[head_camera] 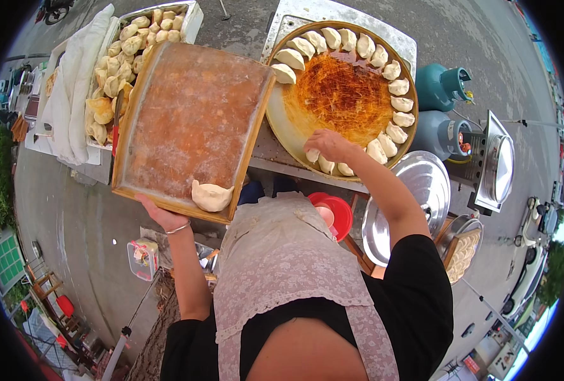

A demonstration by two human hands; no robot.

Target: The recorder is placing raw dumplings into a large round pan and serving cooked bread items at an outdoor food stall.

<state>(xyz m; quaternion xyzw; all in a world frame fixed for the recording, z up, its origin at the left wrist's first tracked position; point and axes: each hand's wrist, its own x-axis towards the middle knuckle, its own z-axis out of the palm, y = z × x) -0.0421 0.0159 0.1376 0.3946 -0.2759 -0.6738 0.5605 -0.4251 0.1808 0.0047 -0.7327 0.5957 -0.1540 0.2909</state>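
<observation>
My left hand grips the near edge of a wooden tray dusted with flour. One raw crescent dumpling lies in the tray's near right corner. Over the near left part of a large round pan, my right hand has its fingers on a pale dumpling, partly hidden beneath them. Raw dumplings line most of the pan's rim in a ring. The pan's browned middle shows an oily, scratched surface.
Behind the tray, a box holds many cooked dumplings; a red-handled knife lies beside them. Gas cylinders stand right of the pan. A large metal lid leans near my right arm. A red bucket sits below the pan.
</observation>
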